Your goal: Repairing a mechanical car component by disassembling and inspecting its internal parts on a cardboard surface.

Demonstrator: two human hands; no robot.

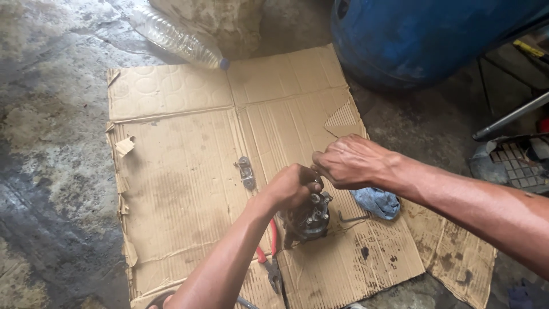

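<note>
Brown cardboard (189, 189) lies flat on the wet concrete floor (46, 143), and near its front edge stands the small dark metal engine part (309, 220). Our left hand (293, 186) is closed around its top and holds it steady. Our right hand (351, 161) is pressed together, pinching something small just above the part; what it is we cannot tell. We judge that we are working on a fitting at the top, so the next move needs a firm grip below. Red-handled pliers (270, 257), an Allen key (350, 217) and a blue rag (377, 203) lie near.
</note>
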